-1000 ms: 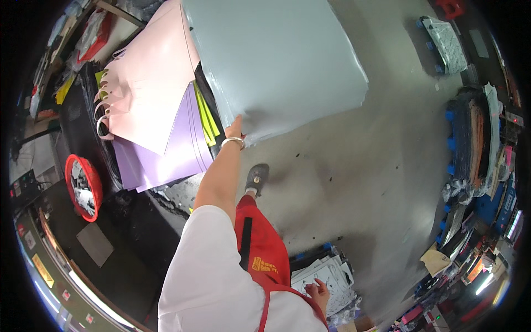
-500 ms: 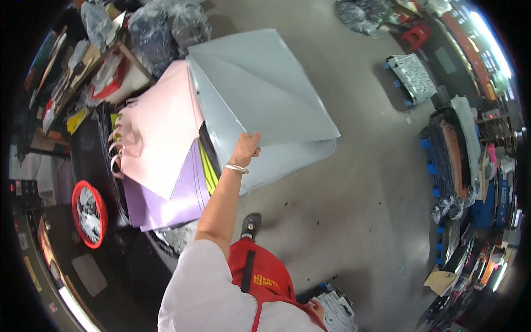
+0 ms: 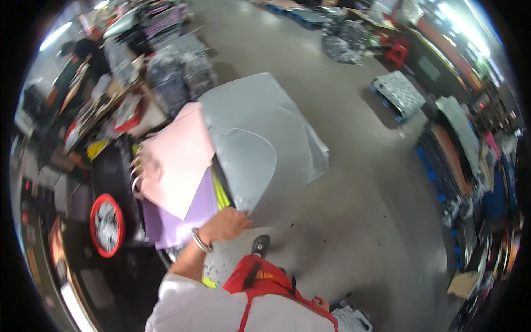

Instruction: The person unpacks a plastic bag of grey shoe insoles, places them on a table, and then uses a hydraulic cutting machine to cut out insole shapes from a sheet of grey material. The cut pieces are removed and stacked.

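My left hand (image 3: 227,223), a bracelet at its wrist, is closed on the near edge of a large grey plastic-like sheet (image 3: 246,157). This sheet bulges upward and curls along the held side. More grey sheet (image 3: 316,152) shows beneath its right side. Left of it lie a pale pink sheet (image 3: 180,157) with strap-like loops on its far-left edge and a purple sheet (image 3: 188,221), with a strip of lime green between. My right hand (image 3: 321,302) hangs low beside my red apron (image 3: 257,276), mostly hidden; its fingers are too unclear to read.
A red-rimmed basin (image 3: 120,227) of grey scraps stands at left, by a black surface. Wrapped bundles (image 3: 180,74) sit behind the sheets. Across the grey floor are a low pallet (image 3: 399,94), a red stool (image 3: 397,53) and stacked sheets (image 3: 448,155). Scraps (image 3: 351,318) lie near my right side.
My left hand has pulled the grey sheet's edge toward my body, and the sheet now bulges and curls. The view has tilted up, bringing more of the far floor into sight.
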A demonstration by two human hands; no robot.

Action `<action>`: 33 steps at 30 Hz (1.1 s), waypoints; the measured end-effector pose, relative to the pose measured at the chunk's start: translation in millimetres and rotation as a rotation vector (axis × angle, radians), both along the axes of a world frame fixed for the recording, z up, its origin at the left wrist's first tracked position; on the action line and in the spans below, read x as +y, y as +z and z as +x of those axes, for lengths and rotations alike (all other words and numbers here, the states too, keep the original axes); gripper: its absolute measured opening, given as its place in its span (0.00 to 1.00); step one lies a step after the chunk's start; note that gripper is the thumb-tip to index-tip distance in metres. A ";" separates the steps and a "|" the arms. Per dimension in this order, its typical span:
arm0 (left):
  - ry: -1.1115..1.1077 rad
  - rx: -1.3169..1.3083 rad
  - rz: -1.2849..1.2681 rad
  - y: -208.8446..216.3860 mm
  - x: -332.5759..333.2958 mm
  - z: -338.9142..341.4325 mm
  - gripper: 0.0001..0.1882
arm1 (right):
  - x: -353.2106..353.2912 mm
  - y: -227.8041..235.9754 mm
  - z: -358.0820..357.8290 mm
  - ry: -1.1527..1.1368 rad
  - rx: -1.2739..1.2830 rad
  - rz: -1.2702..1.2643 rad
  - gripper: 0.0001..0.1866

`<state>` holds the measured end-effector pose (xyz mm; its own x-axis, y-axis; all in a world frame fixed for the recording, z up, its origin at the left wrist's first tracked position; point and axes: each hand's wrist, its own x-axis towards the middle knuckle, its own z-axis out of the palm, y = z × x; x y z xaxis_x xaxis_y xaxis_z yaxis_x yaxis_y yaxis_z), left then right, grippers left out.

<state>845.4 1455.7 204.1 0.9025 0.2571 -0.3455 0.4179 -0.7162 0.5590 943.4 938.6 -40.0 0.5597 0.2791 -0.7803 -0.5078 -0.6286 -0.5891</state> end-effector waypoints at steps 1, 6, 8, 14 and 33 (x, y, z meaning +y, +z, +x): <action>0.053 -0.047 0.066 10.6 -9.3 -18.9 0.17 | -6.7 -8.5 8.3 0.025 0.014 0.109 0.19; -0.138 0.116 0.232 98.3 -91.3 -103.9 0.13 | 7.2 -28.8 87.7 0.425 -0.197 0.064 0.18; -0.135 0.177 0.312 139.8 -132.3 -129.9 0.10 | 48.4 -3.9 109.9 0.477 -0.259 0.084 0.17; -0.248 0.371 0.285 194.1 -229.7 -171.5 0.04 | 224.8 173.3 39.9 0.747 -0.553 0.784 0.24; 0.801 0.552 0.159 270.6 -455.5 -445.9 0.14 | 316.3 362.9 -336.2 2.764 -0.339 1.285 0.19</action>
